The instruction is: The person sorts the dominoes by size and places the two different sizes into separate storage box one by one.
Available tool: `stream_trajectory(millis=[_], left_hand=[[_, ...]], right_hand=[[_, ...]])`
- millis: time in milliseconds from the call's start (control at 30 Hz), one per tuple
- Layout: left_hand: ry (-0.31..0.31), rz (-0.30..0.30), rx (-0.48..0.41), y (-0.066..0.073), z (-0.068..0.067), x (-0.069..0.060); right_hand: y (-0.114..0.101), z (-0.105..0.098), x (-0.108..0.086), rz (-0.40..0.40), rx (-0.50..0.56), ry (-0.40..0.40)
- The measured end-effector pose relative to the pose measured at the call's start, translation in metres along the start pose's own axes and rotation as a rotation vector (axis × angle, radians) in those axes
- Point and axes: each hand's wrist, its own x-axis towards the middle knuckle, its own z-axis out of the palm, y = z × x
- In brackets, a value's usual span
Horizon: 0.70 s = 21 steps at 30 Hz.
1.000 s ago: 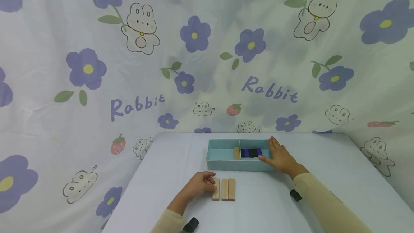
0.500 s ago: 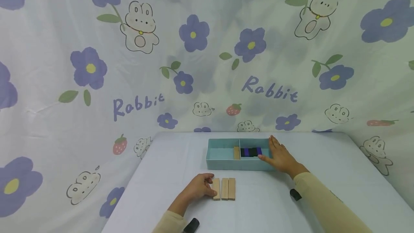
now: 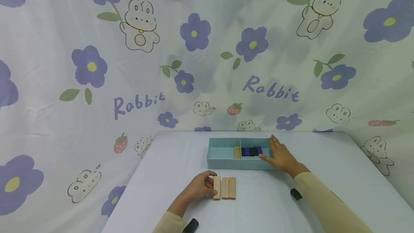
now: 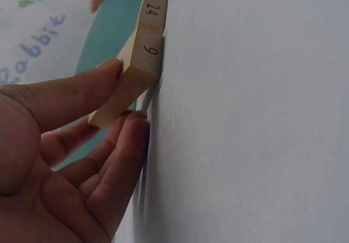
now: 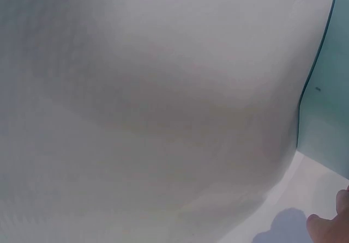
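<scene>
In the head view, several blocks and both hands are around a pale blue divided box (image 3: 223,164). My left hand (image 3: 201,185) pinches the leftmost of three plain wooden blocks (image 3: 217,188). In the left wrist view, the thumb (image 4: 90,90) presses one side of this block, whose end reads 9, and fingers curl at its other side; it looks slightly tilted. Two more wooden blocks (image 3: 228,188) lie side by side to its right. My right hand (image 3: 282,158) rests against the box's right end, fingers straight and thumb at the front rim. The right wrist view shows little of that hand.
A wooden block (image 3: 237,152) sits in the box's left compartment against the divider. Dark and purple blocks (image 3: 251,151) form a row in the right compartment. A white cloth covers the table (image 3: 174,154), and a printed curtain (image 3: 207,64) hangs behind it.
The left hand's fingers have closed on the leftmost wooden block, which has shifted very slightly right. My right hand and the box stay put.
</scene>
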Motion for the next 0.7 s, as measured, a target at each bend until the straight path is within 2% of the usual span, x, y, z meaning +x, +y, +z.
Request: stream_trajectory(millis=[133,267,300,500,567,700], left_hand=[[-0.004,0.014,-0.002,-0.001,0.000,0.000],[-0.006,0.025,-0.055,0.001,-0.001,-0.001],[-0.010,0.025,-0.086,0.002,-0.002,-0.001],[-0.076,0.034,-0.395,0.018,-0.010,0.004],[-0.063,0.038,-0.432,0.025,-0.014,0.008],[-0.019,0.037,-0.428,0.038,-0.021,0.015]], right_hand=[[0.001,0.000,-0.001,-0.002,0.009,0.003],[0.002,0.000,-0.001,-0.010,0.014,0.010],[0.003,0.001,-0.001,-0.010,0.013,0.009],[0.005,0.002,-0.003,-0.020,0.014,0.002],[0.005,0.000,-0.004,-0.025,0.014,0.003],[0.005,-0.001,-0.007,-0.022,0.020,-0.001]])
